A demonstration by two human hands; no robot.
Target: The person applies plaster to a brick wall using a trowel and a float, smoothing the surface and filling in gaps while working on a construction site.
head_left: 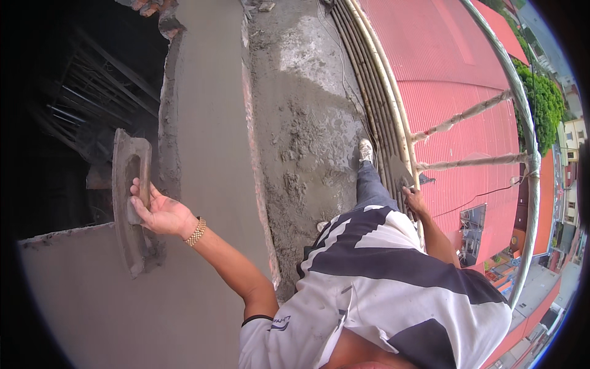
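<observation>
My left hand (161, 210) is closed round the handle of a plastering float (121, 190), a long mortar-coated board. The float is at the edge of a dark wall opening (67, 178), beside the smooth grey plastered wall (203, 123). A gold-coloured band circles my left wrist. Close to the pipes on the right, my right hand (415, 202) grips a trowel with a grey blade (401, 171); its handle is mostly hidden by my fingers.
Wet mortar (301, 144) lies lumpy on the walkway floor. Long poles (369, 80) run along its outer side. Beyond them stand a wrapped railing (530, 166) and red corrugated roofs (448, 117). Broken brick (169, 24) juts from the opening's upper corner.
</observation>
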